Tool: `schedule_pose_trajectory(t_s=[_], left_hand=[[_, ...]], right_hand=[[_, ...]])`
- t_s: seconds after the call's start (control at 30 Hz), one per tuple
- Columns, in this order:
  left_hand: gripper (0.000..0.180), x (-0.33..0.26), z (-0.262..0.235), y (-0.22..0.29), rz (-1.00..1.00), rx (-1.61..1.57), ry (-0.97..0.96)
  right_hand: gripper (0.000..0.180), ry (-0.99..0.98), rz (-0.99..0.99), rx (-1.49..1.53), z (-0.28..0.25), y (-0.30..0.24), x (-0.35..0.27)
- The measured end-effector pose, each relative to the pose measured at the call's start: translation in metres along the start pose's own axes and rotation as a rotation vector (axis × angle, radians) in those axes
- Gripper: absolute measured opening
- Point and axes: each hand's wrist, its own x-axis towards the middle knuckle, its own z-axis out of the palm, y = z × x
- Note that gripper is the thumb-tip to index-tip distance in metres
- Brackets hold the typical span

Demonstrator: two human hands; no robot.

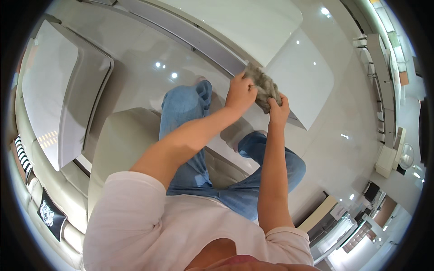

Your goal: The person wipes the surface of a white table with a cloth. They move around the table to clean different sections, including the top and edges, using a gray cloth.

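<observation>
A crumpled grey-brown cloth [263,88] is stretched between my two hands, over the edge of a glossy white low table [307,67]. My left hand [241,92] is closed in a fist on the cloth's left side. At its lower right end, my right hand [279,109] pinches the cloth, thumb on top. Folds hide parts of the fingers on both hands. I am seated, with my knees in blue jeans [183,110] below my forearms.
Another white-topped table [49,86] stands at the left, beside a cream sofa [74,198] with a black cushion [50,214] and a striped cushion [22,158]. Shiny pale tiles [334,149] cover the floor. A long low cabinet [382,81] lines the right side.
</observation>
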Motion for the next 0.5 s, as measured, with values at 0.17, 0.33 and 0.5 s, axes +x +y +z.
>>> schedule_pose_trajectory(t_s=[0.17,0.33,0.5], left_hand=[[0.004,-0.047,-0.034,-0.037,-1.041,-0.697,-0.326],[0.01,-0.05,-0.018,-0.03,-1.228,-0.763,-0.578],[0.015,-0.047,-0.024,-0.005,-0.759,-0.374,-0.857]], right_hand=[[0.029,-0.135,0.246,0.388,-0.031,0.018,-0.058],[0.031,-0.183,0.154,0.137,-0.085,0.041,-0.067],[0.038,0.143,-0.075,-0.306,-0.105,0.041,-0.093]])
